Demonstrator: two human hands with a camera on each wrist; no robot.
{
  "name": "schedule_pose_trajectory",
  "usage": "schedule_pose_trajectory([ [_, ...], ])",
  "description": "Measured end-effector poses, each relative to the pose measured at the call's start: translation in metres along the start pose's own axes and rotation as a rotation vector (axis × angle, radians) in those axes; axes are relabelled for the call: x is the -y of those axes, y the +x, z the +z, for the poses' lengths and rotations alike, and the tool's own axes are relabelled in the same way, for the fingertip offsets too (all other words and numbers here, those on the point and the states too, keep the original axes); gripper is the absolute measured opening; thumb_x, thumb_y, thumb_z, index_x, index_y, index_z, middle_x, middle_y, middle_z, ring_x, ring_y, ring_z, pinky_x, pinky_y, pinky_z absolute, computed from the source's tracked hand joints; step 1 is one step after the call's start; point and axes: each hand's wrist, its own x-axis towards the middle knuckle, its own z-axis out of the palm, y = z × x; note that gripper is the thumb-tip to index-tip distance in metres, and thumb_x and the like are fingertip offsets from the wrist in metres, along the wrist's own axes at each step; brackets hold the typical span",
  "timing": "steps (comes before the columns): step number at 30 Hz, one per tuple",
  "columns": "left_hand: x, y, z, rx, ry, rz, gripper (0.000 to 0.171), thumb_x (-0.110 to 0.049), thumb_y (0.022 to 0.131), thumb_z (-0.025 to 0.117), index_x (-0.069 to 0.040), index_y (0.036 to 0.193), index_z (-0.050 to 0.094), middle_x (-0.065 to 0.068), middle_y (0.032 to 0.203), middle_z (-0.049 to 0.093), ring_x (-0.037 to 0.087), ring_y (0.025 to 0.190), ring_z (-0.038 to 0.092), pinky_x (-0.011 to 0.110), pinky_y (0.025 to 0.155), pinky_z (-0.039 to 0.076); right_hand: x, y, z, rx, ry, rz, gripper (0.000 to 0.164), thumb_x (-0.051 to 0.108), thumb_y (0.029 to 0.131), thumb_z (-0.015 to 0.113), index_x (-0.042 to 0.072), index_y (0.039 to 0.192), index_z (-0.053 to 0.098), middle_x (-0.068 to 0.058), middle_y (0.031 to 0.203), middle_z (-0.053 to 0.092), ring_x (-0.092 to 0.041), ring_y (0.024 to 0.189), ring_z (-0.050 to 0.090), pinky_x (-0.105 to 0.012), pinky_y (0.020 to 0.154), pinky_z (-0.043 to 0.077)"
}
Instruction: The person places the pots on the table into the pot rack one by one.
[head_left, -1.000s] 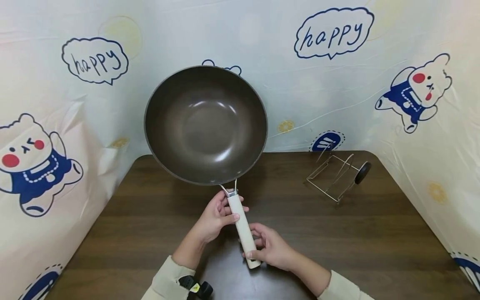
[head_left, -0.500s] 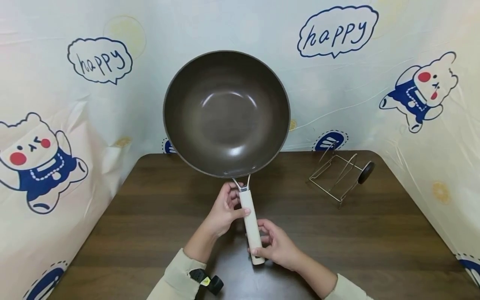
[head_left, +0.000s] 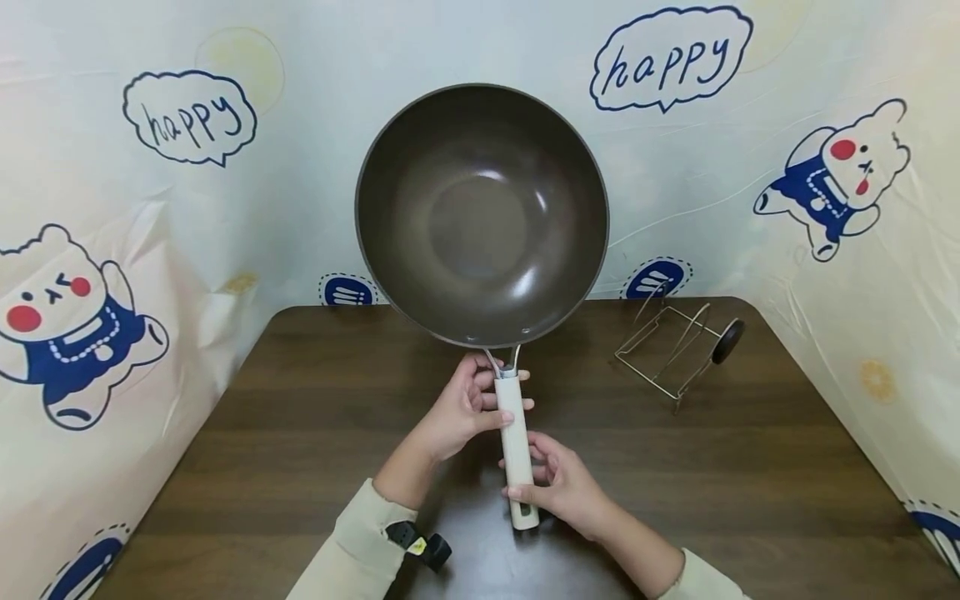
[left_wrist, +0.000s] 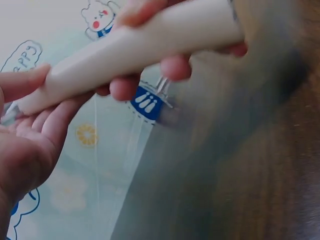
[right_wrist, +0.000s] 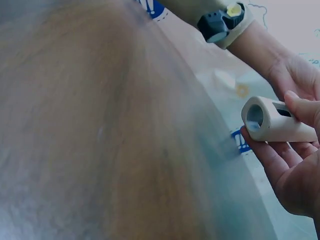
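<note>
A deep brown wok (head_left: 480, 225) is held up in front of the patterned backdrop, its inside facing the head camera and its cream handle (head_left: 514, 442) pointing down. My left hand (head_left: 463, 408) holds the upper part of the handle, thumb across the front and fingers behind it. Lower down, my right hand (head_left: 562, 487) grips the handle near its end, with the thumb over the hanging slot. The handle's hollow end (right_wrist: 256, 119) shows in the right wrist view. In the left wrist view the handle (left_wrist: 135, 47) crosses the top, with fingers around it.
A wire rack (head_left: 675, 350) with a round black knob (head_left: 727, 342) stands at the back right of the dark wooden table (head_left: 300, 467). Behind the table hangs a printed cloth (head_left: 300, 208) with cartoon bears. A small camera (head_left: 420, 546) is strapped to the left wrist.
The wok has moved to the right and up in the head view, and its handle has turned closer to vertical. Both hands have moved along with it, keeping their hold.
</note>
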Motion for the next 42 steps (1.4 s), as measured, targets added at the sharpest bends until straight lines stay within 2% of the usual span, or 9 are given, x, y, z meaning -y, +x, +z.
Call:
schedule_pose_trajectory([
  [4,-0.002,0.005,-0.002,0.057,0.004,0.008,0.065,0.025,0.079,0.06,0.005,0.128,0.022,0.029,0.131,0.051,0.042,0.108,0.062,0.046,0.088,0.053,0.0,-0.001,0.001,0.015,0.029,-0.02,0.066,-0.003,0.086,0.071,-0.009,0.14,0.034,-0.043,0.123,0.048,-0.061,0.099,0.056,-0.041,0.081,0.056],
  [7,0.001,0.008,0.002,0.039,0.068,0.005,0.063,0.026,0.078,0.06,0.003,0.125,0.024,0.025,0.126,0.053,0.039,0.108,0.063,0.046,0.088,0.053,0.0,-0.003,0.006,-0.08,-0.111,-0.018,0.064,-0.004,0.084,0.072,-0.01,0.138,0.037,-0.039,0.125,0.051,-0.051,0.1,0.061,-0.035,0.08,0.056],
  [11,0.003,0.011,0.007,0.028,0.13,0.009,0.061,0.024,0.078,0.062,-0.001,0.121,0.026,0.032,0.126,0.049,0.04,0.108,0.062,0.044,0.085,0.055,0.005,-0.007,0.014,-0.227,-0.34,-0.013,0.065,-0.007,0.079,0.076,-0.009,0.135,0.042,-0.032,0.124,0.056,-0.034,0.095,0.067,-0.029,0.073,0.056],
  [14,0.003,0.014,0.009,0.033,0.137,0.002,0.064,0.024,0.078,0.063,-0.002,0.123,0.026,0.035,0.127,0.045,0.045,0.109,0.06,0.045,0.085,0.055,0.006,-0.008,0.014,-0.267,-0.395,-0.017,0.066,-0.008,0.075,0.078,-0.007,0.133,0.045,-0.03,0.122,0.058,-0.029,0.09,0.068,-0.029,0.071,0.056],
  [20,0.009,0.017,0.014,0.026,0.125,-0.037,0.07,0.027,0.077,0.062,-0.004,0.128,0.026,0.036,0.128,0.044,0.056,0.111,0.053,0.044,0.086,0.054,0.0,-0.009,0.009,-0.305,-0.408,0.028,0.063,-0.006,0.074,0.08,-0.002,0.129,0.049,-0.026,0.118,0.062,-0.023,0.082,0.067,-0.028,0.067,0.056],
  [26,0.012,0.024,0.018,0.034,0.205,-0.007,0.067,0.023,0.077,0.066,0.001,0.127,0.027,0.036,0.126,0.046,0.047,0.109,0.06,0.042,0.088,0.054,0.001,-0.013,0.007,-0.433,-0.466,0.049,0.063,-0.002,0.069,0.085,0.002,0.124,0.055,-0.014,0.102,0.065,-0.019,0.073,0.066,-0.027,0.058,0.054],
  [31,0.009,0.033,0.022,0.059,0.276,0.018,0.064,0.02,0.079,0.067,-0.001,0.128,0.031,0.031,0.121,0.052,0.042,0.106,0.063,0.048,0.093,0.05,0.005,-0.015,0.0,-0.441,-0.388,0.074,0.06,-0.007,0.071,0.082,0.003,0.125,0.055,-0.016,0.104,0.065,-0.02,0.075,0.067,-0.028,0.059,0.055],
  [37,0.009,0.043,0.028,0.101,0.3,-0.013,0.049,0.023,0.081,0.061,0.001,0.117,0.036,0.024,0.117,0.053,0.036,0.103,0.064,0.042,0.08,0.056,0.006,-0.02,-0.005,-0.456,-0.304,0.096,0.061,-0.013,0.075,0.076,0.001,0.129,0.052,-0.023,0.117,0.062,-0.022,0.08,0.067,-0.029,0.065,0.055],
  [42,0.007,0.052,0.036,0.087,0.288,-0.072,0.054,0.022,0.078,0.064,0.0,0.12,0.039,0.019,0.113,0.054,0.029,0.097,0.063,0.038,0.072,0.058,0.005,-0.023,-0.007,-0.5,-0.276,0.058,0.062,-0.015,0.074,0.075,-0.002,0.129,0.052,-0.022,0.115,0.062,-0.022,0.082,0.067,-0.03,0.067,0.056],
])
